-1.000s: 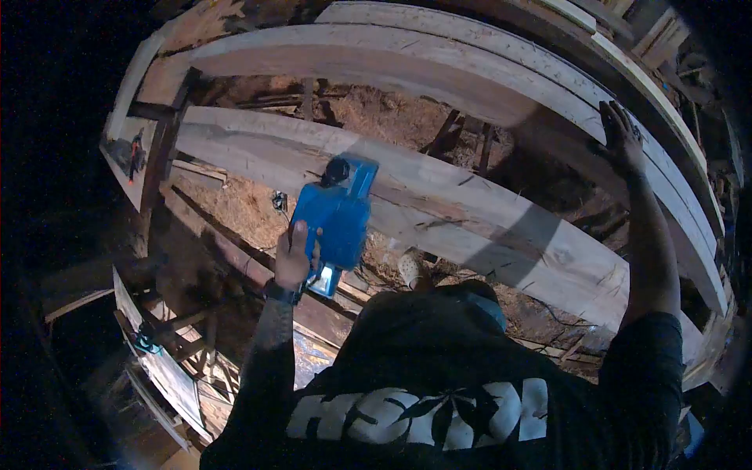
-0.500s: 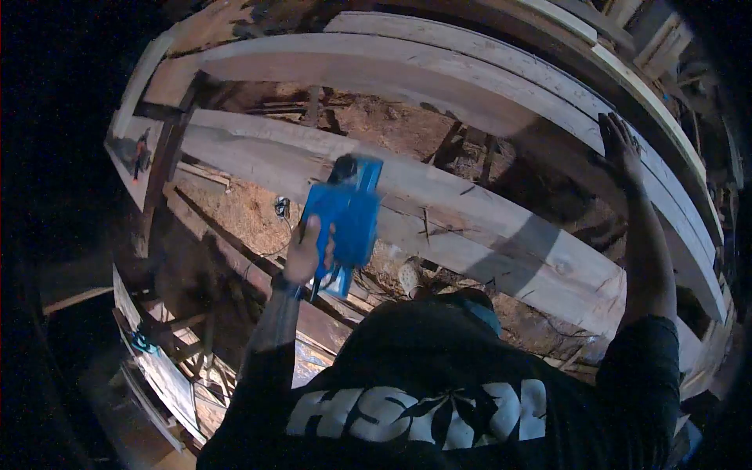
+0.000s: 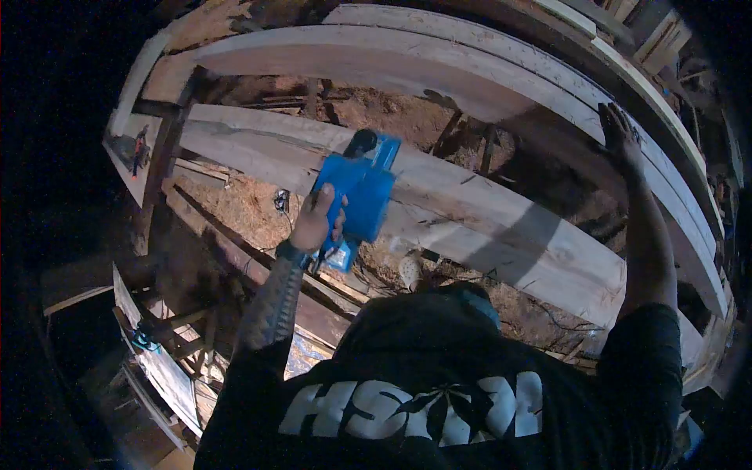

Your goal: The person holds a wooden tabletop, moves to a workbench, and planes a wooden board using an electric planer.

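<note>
A blue electric hand planer [image 3: 363, 193] with a black front knob is in my left hand [image 3: 315, 220], whose fingers wrap round its rear handle. It overlaps the left part of a long, pale wooden plank [image 3: 509, 211]; I cannot tell whether its base touches the wood. Off to the right, my right hand [image 3: 623, 141] rests with fingers stretched out on the long curved beam [image 3: 470, 66] at the back, holding nothing.
Wood shavings [image 3: 254, 215] cover the ground between the timbers. A dark cross timber [image 3: 167, 157] lies at the left, near a small red-and-black tool [image 3: 139, 150]. More boards [image 3: 160, 372] lean at lower left. A person's dark shirt [image 3: 462, 392] fills the lower middle.
My left hand and the planer have moved slightly up and to the right in the view. My right hand stays on the curved beam.
</note>
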The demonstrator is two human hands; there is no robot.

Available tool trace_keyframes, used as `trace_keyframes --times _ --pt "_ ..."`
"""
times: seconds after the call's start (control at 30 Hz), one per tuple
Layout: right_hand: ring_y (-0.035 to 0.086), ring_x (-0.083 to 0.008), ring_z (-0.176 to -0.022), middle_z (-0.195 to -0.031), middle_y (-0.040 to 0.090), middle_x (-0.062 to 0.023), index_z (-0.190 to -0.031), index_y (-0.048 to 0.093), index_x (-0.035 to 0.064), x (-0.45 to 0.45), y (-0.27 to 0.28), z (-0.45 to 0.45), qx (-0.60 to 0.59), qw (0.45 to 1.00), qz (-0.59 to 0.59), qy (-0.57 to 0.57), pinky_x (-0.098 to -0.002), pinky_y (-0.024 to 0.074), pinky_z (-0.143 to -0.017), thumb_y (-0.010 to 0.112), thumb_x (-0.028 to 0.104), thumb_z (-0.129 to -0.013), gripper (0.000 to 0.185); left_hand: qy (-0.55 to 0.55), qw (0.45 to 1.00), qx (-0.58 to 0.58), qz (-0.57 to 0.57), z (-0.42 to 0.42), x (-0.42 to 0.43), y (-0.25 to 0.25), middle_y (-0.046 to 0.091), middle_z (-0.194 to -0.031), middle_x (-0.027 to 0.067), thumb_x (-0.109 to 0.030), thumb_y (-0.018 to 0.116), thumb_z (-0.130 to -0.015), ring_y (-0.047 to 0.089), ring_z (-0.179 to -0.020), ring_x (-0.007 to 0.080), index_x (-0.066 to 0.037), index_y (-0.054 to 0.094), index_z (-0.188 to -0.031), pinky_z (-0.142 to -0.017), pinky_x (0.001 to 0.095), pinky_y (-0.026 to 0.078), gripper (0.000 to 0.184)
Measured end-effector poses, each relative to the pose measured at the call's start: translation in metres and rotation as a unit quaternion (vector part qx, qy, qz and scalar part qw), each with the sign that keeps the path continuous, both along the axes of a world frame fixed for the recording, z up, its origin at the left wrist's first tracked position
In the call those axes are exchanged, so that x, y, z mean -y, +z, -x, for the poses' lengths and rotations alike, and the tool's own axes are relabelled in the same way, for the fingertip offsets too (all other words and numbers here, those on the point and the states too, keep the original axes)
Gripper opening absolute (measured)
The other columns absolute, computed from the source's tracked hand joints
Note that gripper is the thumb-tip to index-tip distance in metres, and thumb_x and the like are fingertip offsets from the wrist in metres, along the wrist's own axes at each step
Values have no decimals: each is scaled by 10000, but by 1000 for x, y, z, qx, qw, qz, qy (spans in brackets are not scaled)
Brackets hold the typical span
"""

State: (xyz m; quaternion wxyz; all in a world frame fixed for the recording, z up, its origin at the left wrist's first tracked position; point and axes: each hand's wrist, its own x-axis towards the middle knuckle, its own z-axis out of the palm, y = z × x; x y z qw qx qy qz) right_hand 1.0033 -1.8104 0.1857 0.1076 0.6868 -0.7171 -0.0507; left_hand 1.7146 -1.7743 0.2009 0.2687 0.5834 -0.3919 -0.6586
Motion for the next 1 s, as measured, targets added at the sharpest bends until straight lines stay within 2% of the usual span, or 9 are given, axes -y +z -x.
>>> trace_keyframes --times 0.17,0.23,0.43,0.53,0.63,0.7,0.8,0.93,1.0 --pt "241 -335 -1618 -1746 290 -103 -1687 323 216 0 4 2 -13 1000 -12 -3 -527 273 -1270 688 674 -886 992 -44 999 11 -30 -5 -62 19 541 -646 28 -625 496 -1080 498 -505 129 -43 619 -1028 -474 314 413 597" --pt "232 -338 -1620 -1751 277 -98 -1692 310 228 -6 1 -1 -11 1000 -22 -6 -540 269 -1268 680 680 -890 992 -18 999 21 -17 8 -76 19 540 -643 26 -606 484 -1091 500 -495 124 -37 621 -1026 -472 302 415 588" --pt "251 -339 -1614 -1748 282 -91 -1692 307 255 -5 1 3 3 1000 0 -12 -559 269 -1264 664 702 -896 980 -28 999 1 43 59 -10 3 543 -646 29 -628 478 -1084 508 -479 134 -57 612 -1007 -450 310 431 592" --pt "269 -339 -1606 -1741 297 -93 -1690 314 235 -2 -1 -4 16 999 8 -35 -553 267 -1267 658 708 -897 985 -11 999 41 19 69 -7 9 548 -648 33 -632 473 -1084 514 -473 139 -53 604 -1020 -442 318 435 597" --pt "267 -340 -1607 -1738 301 -93 -1688 319 250 -4 -2 10 17 999 18 21 -551 261 -1269 675 691 -894 976 -48 997 10 58 53 -40 9 555 -653 33 -631 470 -1086 511 -474 136 -55 607 -1042 -447 312 435 593" --pt "255 -338 -1611 -1743 289 -91 -1684 326 267 -7 3 2 34 999 14 -1 -562 243 -1273 681 692 -889 969 -25 999 23 -16 36 -70 15 555 -655 32 -618 466 -1093 498 -479 129 -57 610 -1058 -455 306 431 580" --pt "244 -341 -1613 -1748 274 -90 -1680 331 264 -8 3 3 41 999 13 2 -569 222 -1278 692 681 -881 971 1 999 -1 -50 31 -90 12 556 -656 28 -597 469 -1100 490 -486 123 -66 616 -1057 -465 302 428 553" --pt "250 -339 -1611 -1746 280 -96 -1676 343 260 -8 7 -5 20 1000 8 -19 -555 234 -1279 708 674 -868 978 -58 998 26 7 52 -46 -2 557 -652 23 -679 458 -1070 507 -496 139 -71 636 -1065 -470 311 431 634" --pt "252 -339 -1611 -1744 281 -102 -1675 347 249 -3 -2 4 14 1000 20 -7 -542 243 -1280 709 676 -867 983 -57 998 20 12 74 -17 9 549 -642 30 -626 476 -1086 498 -481 139 -62 622 -1032 -459 310 427 584"
